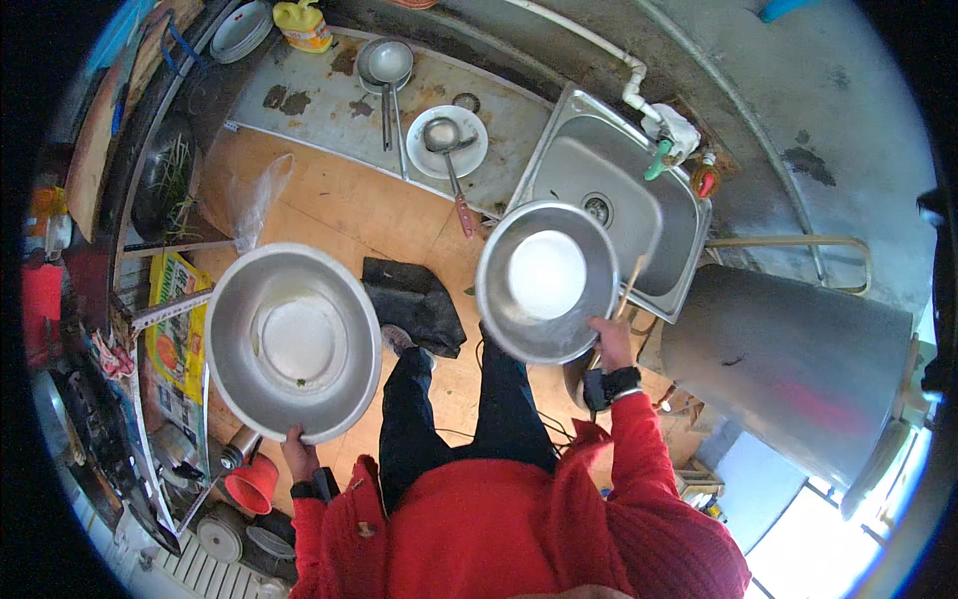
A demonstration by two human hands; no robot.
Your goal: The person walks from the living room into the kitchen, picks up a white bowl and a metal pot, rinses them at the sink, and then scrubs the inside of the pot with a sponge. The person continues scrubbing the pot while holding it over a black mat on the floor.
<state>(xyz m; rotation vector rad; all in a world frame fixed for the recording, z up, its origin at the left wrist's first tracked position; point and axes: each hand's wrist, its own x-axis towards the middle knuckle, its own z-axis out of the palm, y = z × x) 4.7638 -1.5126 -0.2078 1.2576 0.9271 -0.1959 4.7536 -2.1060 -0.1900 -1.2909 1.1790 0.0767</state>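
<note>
My left hand point(301, 451) grips the near rim of a large metal basin point(224, 352), which has a small green scrap on its bottom. A smaller metal basin point(500, 288) is in my right hand point(615, 341), held by its right rim. A pair of wooden chopsticks point(632, 278) sticks up from the same hand. Beyond the right basin lies a stainless steel sink point(614, 153) with its drain visible. On the counter, a ladle point(441, 136) with a reddish handle rests in a white plate point(420, 156).
A large metal drum point(786, 367) stands right of the sink. Shelving with a wok point(161, 180) and a yellow bag point(174, 329) is at the left. A black plastic bag point(415, 299) lies on the floor by my feet. A red plastic dipper point(253, 485) is at lower left.
</note>
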